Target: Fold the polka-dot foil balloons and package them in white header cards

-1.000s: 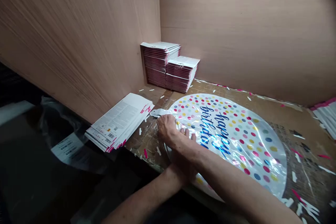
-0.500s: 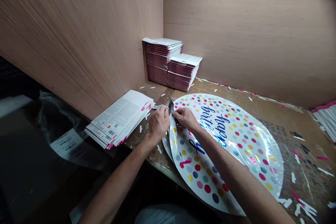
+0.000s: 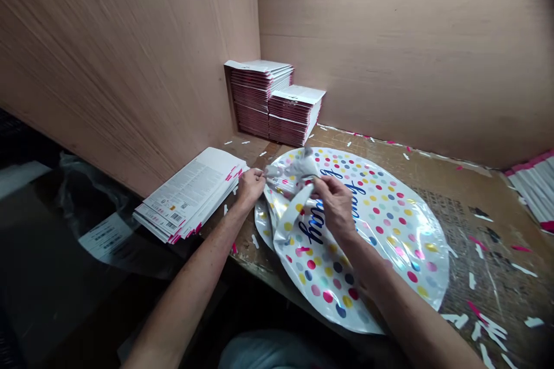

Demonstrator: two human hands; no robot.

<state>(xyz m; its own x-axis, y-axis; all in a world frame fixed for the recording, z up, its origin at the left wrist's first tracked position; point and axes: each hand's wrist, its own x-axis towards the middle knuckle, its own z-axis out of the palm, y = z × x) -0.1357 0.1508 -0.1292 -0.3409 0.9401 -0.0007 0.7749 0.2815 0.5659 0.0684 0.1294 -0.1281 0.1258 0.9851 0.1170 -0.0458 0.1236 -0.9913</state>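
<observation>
Flat foil balloons (image 3: 392, 242) with coloured dots and blue "happy birthday" lettering lie overlapped on the worktop. My right hand (image 3: 337, 202) is closed, pinching the upper balloon's left end, which is lifted and folded back over its middle. The raised flap shows a silvery-grey side and is partly smeared by motion. At the left edge of the foil, my left hand (image 3: 251, 185) is closed with its fingertips pinching the balloon's edge. Just left of this hand lies a stack of printed white card sleeves (image 3: 190, 190) with pink edges.
Two piles of folded white-and-pink sleeves (image 3: 272, 106) stand in the corner against the wooden panels (image 3: 389, 40). More pink-edged cards (image 3: 534, 187) lie at the far right. White and pink paper scraps (image 3: 489, 328) litter the cardboard-covered worktop (image 3: 459, 230). A clear plastic bag hangs at left.
My right hand has moved right, peeling the balloon's left end up and over. My left hand has shifted slightly left and up, away from the right. The view has shifted slightly.
</observation>
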